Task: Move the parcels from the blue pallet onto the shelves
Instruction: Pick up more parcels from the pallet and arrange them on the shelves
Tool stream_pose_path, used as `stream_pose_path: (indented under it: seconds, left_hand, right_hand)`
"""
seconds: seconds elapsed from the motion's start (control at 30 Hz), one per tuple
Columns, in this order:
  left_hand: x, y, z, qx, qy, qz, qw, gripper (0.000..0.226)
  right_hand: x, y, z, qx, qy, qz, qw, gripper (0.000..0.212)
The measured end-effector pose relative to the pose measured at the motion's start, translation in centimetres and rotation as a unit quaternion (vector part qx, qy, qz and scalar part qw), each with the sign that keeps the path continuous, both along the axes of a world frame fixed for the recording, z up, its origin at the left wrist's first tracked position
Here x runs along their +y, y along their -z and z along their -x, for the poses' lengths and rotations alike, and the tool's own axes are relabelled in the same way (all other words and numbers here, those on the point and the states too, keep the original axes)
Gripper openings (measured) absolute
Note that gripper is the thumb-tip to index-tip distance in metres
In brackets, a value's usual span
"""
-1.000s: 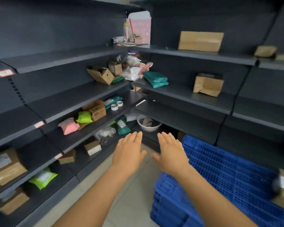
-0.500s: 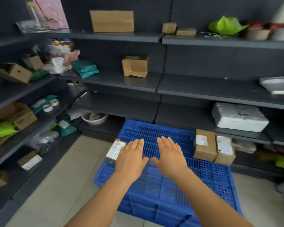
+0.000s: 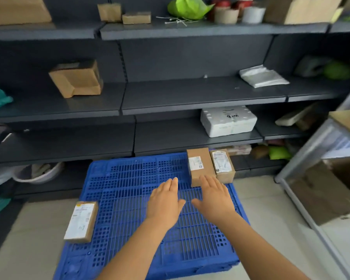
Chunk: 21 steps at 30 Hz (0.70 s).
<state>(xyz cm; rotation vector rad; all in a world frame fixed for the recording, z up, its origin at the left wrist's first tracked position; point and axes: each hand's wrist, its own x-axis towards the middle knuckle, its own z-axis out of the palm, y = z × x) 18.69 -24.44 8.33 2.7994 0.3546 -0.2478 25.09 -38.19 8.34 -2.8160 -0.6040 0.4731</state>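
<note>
Fingers on both hands were straight and held together, palms down, holding nothing; left hand [image 3: 164, 201] and right hand [image 3: 214, 197] hovered over the blue pallet [image 3: 129, 199]. Three parcels remained there: two taped cardboard boxes [image 3: 199, 166] [image 3: 222, 165] side by side at the far right corner, right fingertips just at the nearer one, and a labelled box [image 3: 81, 221] at the left edge. Likely light, rigid, non-slip; best gripped across the short sides.
</note>
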Motion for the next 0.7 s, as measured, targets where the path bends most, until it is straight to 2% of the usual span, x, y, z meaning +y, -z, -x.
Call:
stream_pose_path:
  seconds: [0.17,0.33,0.57,0.7]
  left_hand:
    - [-0.2,2.7,-5.1,0.024,0.030,0.015,0.999,0.071]
    - [-0.9,6.2,-10.0,0.066,0.020,0.040,0.997,0.073]
    - [-1.7,12.1,-16.7,0.115,-0.043,0.086,0.989,0.077]
    - [-2.5,15.8,-19.6,0.120,-0.115,0.159,0.973,0.081]
  right_hand:
    - [-1.5,3.0,-4.2,0.019,0.070,-0.010,0.997,0.082]
    - [-3.6,5.7,-8.5,0.037,0.126,-0.037,0.991,0.079]
    - [-5.9,11.5,-16.4,0.115,0.166,-0.062,0.977,0.088]
    - [-6.9,15.1,-20.2,0.130,0.198,-0.109,0.965,0.091]
